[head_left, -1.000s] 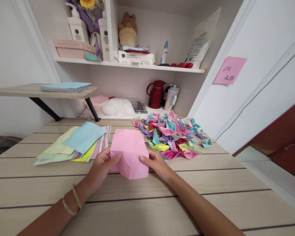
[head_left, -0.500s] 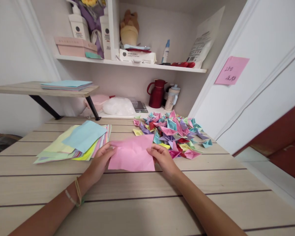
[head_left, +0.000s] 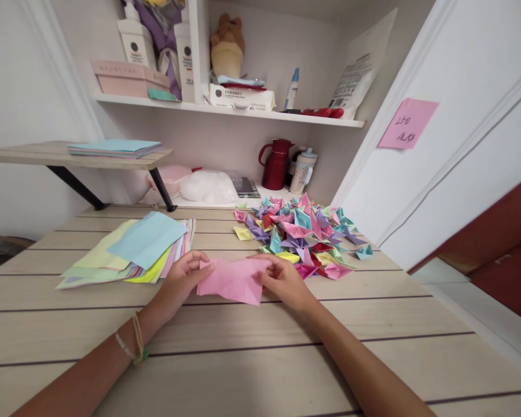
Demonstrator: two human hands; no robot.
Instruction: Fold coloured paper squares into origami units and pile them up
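A creased sheet of pink paper (head_left: 232, 282) is held up between both hands, just above the wooden table. My left hand (head_left: 184, 279) pinches its left edge between thumb and fingers. At the right edge, my right hand (head_left: 284, 281) grips the sheet near its upper corner. Behind the right hand lies a heap of folded paper boats (head_left: 306, 229) in pink, blue, purple, yellow and red. Left of my left hand is a spread stack of coloured paper sheets (head_left: 147, 238), with a light blue one on top.
A small raised shelf (head_left: 21, 153) at the left carries more paper sheets (head_left: 115, 147). Behind the table stand a red jug (head_left: 276, 165), a pale tumbler (head_left: 303, 172) and a white plastic bag (head_left: 209, 187). A pink note (head_left: 408, 123) is stuck on the right panel.
The pink paper has gone from a taller, flatter spread to a shorter, bent shape. My hands have shifted along its upper edge, the right one rising slightly.
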